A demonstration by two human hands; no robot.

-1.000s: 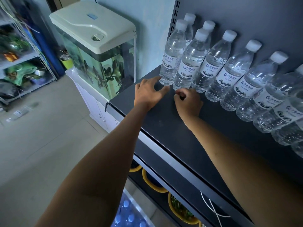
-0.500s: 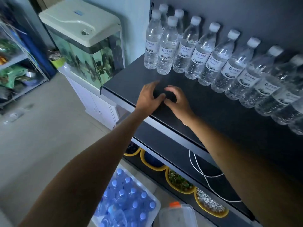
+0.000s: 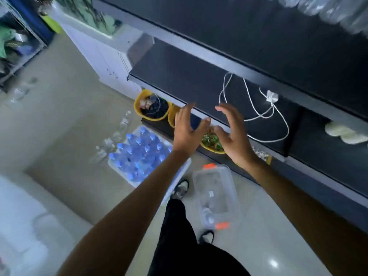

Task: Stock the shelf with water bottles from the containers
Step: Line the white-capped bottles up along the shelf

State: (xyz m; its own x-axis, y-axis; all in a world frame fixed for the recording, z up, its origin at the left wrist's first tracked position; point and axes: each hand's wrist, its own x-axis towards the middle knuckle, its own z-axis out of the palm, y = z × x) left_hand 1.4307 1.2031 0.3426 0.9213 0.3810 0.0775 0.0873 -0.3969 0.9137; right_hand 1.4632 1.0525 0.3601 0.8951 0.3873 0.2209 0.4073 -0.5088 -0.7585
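Clear plastic crate of blue-capped water bottles (image 3: 139, 156) sits on the floor, its right corner hidden by a forearm. Up-right of the crate, left hand (image 3: 186, 132) and right hand (image 3: 231, 136) are spread wide, holding nothing. Advised: reach down, grip one bottle per hand at mid-body, lift straight. Right of the crate, clear tub with orange latches (image 3: 216, 196): contents blurred. Shelved bottles (image 3: 328, 12), far up-right, are cut off.

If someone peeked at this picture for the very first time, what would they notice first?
Two empty hands, the left hand and the right hand, spread open in the middle, in front of a dark shelf. Below them on the floor stand bottles with blue caps, with a clear tub beside them. A white cable loops on that shelf.
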